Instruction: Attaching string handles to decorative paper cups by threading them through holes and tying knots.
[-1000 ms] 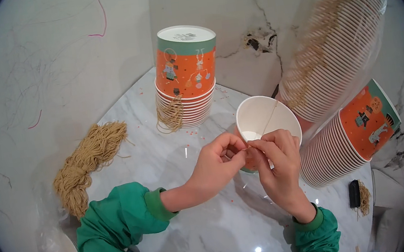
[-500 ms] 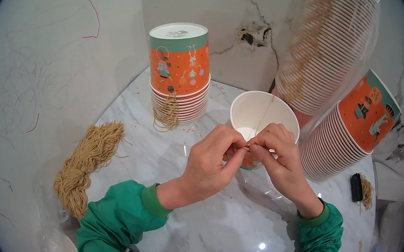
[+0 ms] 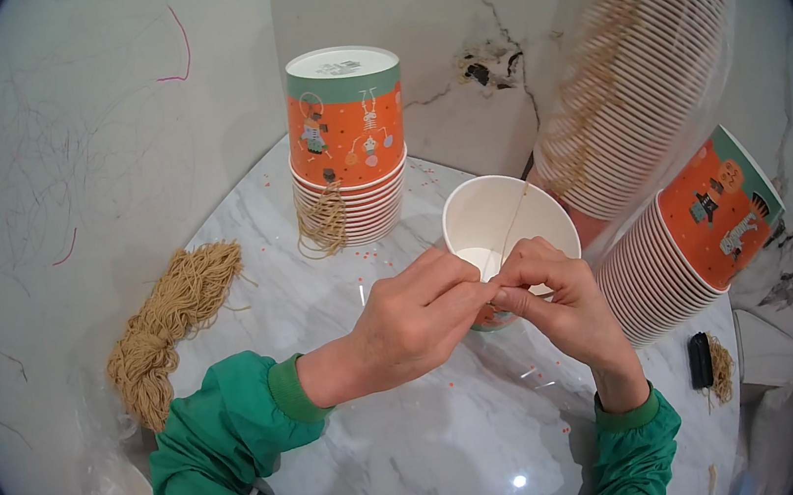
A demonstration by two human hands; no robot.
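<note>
A white-lined paper bucket (image 3: 473, 210) stands mouth up on the table, orange and green showing low on its outside. A thin tan string (image 3: 513, 221) crosses its mouth from the far rim down to my fingers. Over the near rim, my left hand (image 3: 410, 320) is closed in a pinch, its fingertips against those of the other hand. My right hand (image 3: 568, 311) pinches the string between thumb and forefinger. My fingers cover the string's end and part of the near rim.
An upside-down bucket stack (image 3: 350, 134) with looped strings at its side stands behind left. A string bundle (image 3: 170, 335) lies at the left. Bagged buckets (image 3: 652, 68) and a leaning stack (image 3: 661, 264) crowd the right, near a small black object (image 3: 701, 361).
My left fingers have straightened and drawn closer together over the pinch. My right hand has turned a little, its wrist shifting right. The whole view has shifted slightly.
</note>
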